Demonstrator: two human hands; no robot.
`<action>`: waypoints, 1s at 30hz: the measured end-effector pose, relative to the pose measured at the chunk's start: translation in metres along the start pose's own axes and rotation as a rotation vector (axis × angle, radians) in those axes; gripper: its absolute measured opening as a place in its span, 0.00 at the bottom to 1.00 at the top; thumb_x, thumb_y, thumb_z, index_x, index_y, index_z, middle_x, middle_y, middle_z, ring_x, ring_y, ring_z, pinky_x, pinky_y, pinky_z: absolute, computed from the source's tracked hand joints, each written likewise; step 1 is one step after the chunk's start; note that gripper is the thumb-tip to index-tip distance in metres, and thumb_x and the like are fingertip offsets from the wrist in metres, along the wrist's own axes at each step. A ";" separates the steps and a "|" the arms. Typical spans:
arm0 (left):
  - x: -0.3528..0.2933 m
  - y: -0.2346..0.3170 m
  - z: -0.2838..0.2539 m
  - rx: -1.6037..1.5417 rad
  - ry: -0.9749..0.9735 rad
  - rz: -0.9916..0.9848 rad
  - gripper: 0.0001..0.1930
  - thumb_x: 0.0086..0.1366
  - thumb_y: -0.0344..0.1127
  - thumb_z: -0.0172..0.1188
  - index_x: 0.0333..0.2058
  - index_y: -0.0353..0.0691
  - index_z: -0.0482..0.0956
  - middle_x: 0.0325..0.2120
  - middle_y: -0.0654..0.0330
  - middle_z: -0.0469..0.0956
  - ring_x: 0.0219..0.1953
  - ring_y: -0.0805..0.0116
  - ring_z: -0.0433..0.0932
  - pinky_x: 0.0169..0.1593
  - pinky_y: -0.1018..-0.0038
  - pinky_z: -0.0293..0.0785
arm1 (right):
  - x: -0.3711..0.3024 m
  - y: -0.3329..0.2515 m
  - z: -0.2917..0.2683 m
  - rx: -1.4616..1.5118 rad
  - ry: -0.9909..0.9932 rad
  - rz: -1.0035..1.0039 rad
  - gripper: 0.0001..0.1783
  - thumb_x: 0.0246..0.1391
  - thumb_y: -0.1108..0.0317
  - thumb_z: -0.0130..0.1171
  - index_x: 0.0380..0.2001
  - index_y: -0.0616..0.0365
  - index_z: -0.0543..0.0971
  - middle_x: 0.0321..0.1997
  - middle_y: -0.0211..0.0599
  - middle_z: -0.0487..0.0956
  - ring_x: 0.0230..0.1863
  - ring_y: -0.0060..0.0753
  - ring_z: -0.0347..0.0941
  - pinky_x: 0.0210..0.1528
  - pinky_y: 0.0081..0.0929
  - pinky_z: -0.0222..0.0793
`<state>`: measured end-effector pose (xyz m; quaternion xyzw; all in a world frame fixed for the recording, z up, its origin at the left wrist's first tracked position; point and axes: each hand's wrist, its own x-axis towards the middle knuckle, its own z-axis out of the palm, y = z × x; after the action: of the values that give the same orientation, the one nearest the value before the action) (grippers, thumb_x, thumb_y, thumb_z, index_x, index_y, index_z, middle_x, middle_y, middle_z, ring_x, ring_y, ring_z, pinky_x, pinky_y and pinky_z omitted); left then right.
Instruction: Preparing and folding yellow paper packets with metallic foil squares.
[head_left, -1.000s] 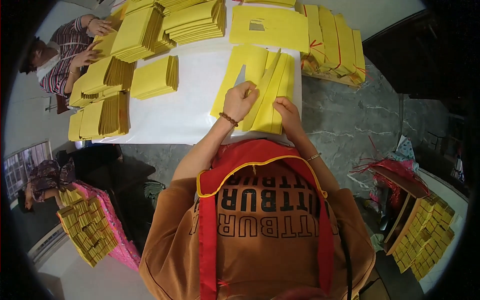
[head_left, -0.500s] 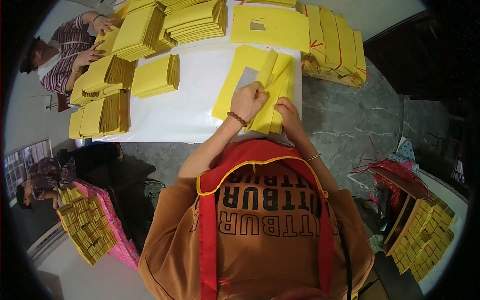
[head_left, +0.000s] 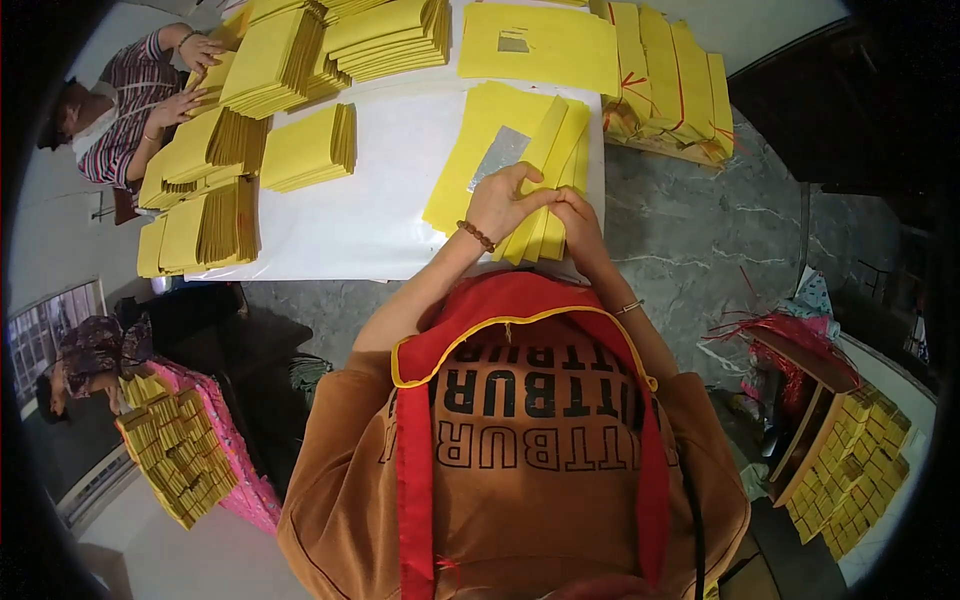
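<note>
A stack of yellow paper sheets, with a silver-grey patch on the top one, lies at the table's near right corner. Long folded strips run along its right side. My left hand rests over the folded strip, thumb and forefinger curved together at the paper's edge. Close against that thumb, my right hand has its fingers bent onto the same yellow paper from the right. Both hands look closed on the fold, though the exact fingertip contact is partly hidden.
Folded yellow paper piles cover the white table's left and far sides. A flat yellow sheet lies beyond my stack. Red-tied bundles stand at the right. A co-worker in stripes handles piles at the far left.
The strip that stood raised between my hands now lies flatter along the stack. My left hand has loosened from a fist, and my right hand has moved up and left to meet it.
</note>
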<state>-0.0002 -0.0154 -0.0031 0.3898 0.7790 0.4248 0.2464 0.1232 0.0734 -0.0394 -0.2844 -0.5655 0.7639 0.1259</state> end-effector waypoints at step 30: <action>0.003 -0.013 -0.012 -0.422 -0.151 -0.294 0.11 0.55 0.37 0.56 0.30 0.36 0.78 0.22 0.64 0.76 0.25 0.79 0.69 0.30 0.80 0.66 | -0.001 -0.003 0.005 0.108 0.064 0.027 0.13 0.53 0.68 0.48 0.41 0.59 0.71 0.35 0.29 0.73 0.36 0.18 0.67 0.39 0.17 0.62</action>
<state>-0.0154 -0.0227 -0.0078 0.2431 0.7007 0.5074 0.4386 0.1202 0.0700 -0.0353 -0.3089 -0.5151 0.7855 0.1490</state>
